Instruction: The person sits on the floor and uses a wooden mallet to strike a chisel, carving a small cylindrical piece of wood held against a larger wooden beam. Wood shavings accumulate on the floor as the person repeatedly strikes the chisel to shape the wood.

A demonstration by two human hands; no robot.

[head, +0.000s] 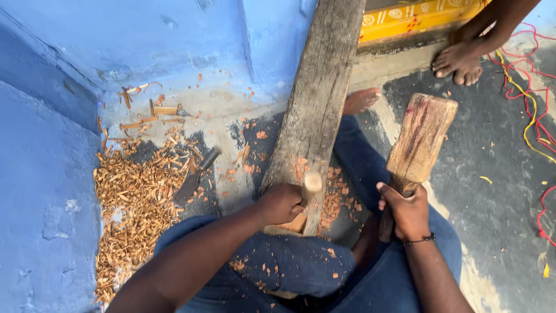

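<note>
My left hand (280,204) grips a wooden-handled chisel (312,184), its round handle end sticking up, set against the near end of a long weathered plank (317,98) that leans up toward the blue wall. A small reddish workpiece (293,224) lies under the hand on the plank's end. My right hand (407,210) holds the handle of a heavy flat wooden mallet (421,137), raised to the right of the plank. I sit on the floor in blue jeans (289,264), with my bare foot (360,100) beside the plank.
A heap of wood chips (136,197) lies left against the blue wall, with a flat metal blade tool (194,179) on it. Another person's bare foot (458,61) stands at top right. Red and yellow threads (536,116) trail over the dark floor on the right.
</note>
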